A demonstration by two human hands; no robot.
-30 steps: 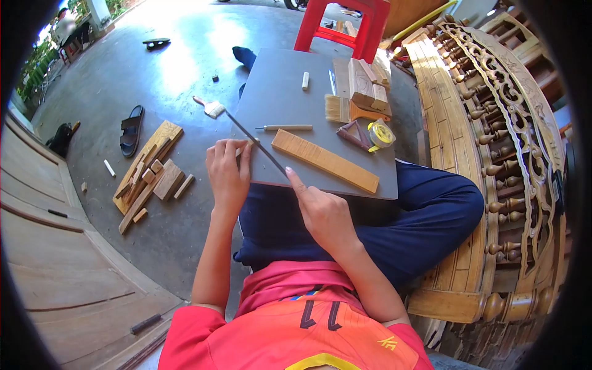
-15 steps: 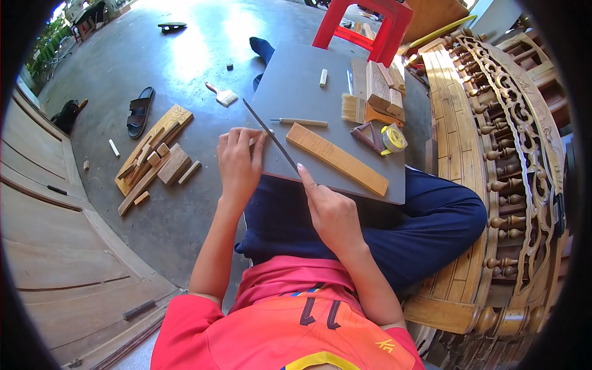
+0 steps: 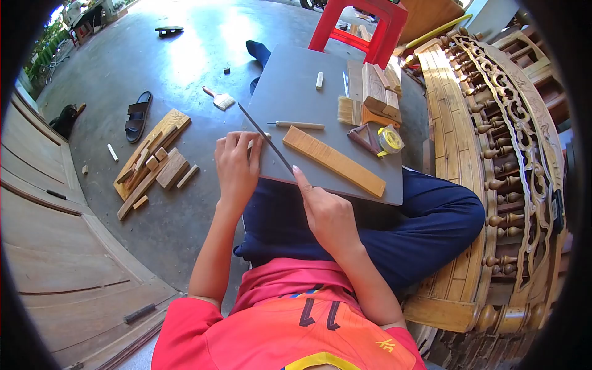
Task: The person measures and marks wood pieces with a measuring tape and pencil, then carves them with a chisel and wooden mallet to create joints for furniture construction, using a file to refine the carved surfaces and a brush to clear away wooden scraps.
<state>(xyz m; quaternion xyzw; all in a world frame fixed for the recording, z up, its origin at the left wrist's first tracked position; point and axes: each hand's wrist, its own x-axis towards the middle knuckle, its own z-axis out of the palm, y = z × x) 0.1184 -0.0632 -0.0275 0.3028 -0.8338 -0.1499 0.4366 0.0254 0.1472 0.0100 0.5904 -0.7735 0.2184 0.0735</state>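
Note:
My right hand is closed around the near end of a long, thin dark file, the index finger stretched along it. The file slants up and left across the board's left edge. Beside it, my left hand pinches a small pale wood piece at that edge, mostly covered by the fingers and file. The grey board rests over my lap. Closest to the file on it are a flat wooden strip and a thin pointed tool with a pale handle.
Farther right on the board are wooden blocks, a wide brush, a tape measure and a white stick. Wood offcuts, another brush and a sandal lie on the floor. A red stool and carved bench stand nearby.
The whole view has shifted slightly, so things appear a little farther left. My hands, the file and the board keep nearly the same places relative to each other.

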